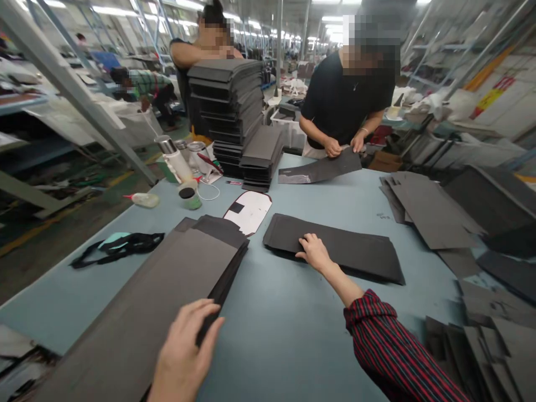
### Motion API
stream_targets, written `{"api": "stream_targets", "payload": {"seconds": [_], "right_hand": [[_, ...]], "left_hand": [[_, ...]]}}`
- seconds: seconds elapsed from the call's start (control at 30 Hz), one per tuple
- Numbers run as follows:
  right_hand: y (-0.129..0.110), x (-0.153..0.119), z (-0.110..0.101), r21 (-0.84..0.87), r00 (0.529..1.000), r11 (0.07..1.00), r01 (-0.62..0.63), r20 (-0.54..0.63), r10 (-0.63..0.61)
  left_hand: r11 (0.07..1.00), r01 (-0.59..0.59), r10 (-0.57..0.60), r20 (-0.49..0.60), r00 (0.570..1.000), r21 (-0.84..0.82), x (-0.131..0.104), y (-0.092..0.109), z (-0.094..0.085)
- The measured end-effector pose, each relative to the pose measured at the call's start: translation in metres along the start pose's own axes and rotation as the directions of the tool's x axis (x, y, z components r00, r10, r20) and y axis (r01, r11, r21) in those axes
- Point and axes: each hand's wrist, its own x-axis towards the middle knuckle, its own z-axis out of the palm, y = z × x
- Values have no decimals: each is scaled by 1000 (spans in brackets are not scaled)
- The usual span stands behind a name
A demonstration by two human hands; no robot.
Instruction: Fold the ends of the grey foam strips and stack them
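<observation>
Handling seemed underway: left hand (186, 341) half-open at left stack (161, 279), right hand (316, 254) loosely spread on next stack (360, 248) right; any lift would have needed firmer pinching.

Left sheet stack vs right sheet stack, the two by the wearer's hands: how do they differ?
- The left sheet stack looks longer than the right sheet stack.
- The left's top sheet is lighter gray; the right's is near black.
- The left runs diagonally away from the wearer; the right lies more crosswise.
Shared: both are dark, flat-lying sheets on the table.
</observation>
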Motion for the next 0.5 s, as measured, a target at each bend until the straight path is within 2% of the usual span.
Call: {"api": "stream_targets", "payload": {"seconds": [0.07,0.13,0.2,0.27,0.33,0.4,0.47,0.5], "right_hand": [[5,2,-2,16,999,999,46,22,-46],[8,2,-2,39,999,998,46,21,-47],[8,-1,2,53,1000,999,9,4,-9],[8,-4,7,141,998,990,-25,-50,32],[10,-7,11,333,982,941,-66,-144,119],[19,-12,9,485,940,866,-120,-224,256],[37,-21,-6,560,859,803,-203,-291,420],[49,-29,-18,609,796,759,-229,-331,507]], "left_hand": [[991,-55,71,134,988,-118,12,31,52],[972,-76,134,257,957,-224,26,56,104],[958,-124,200,292,935,-258,45,73,151],[954,-229,276,269,923,-193,67,85,191],[948,-313,318,255,913,-60,89,91,222],[932,-354,322,271,907,78,103,94,240],[907,-386,328,295,897,167,109,94,249],[894,-408,342,306,889,186,110,92,251]]}}
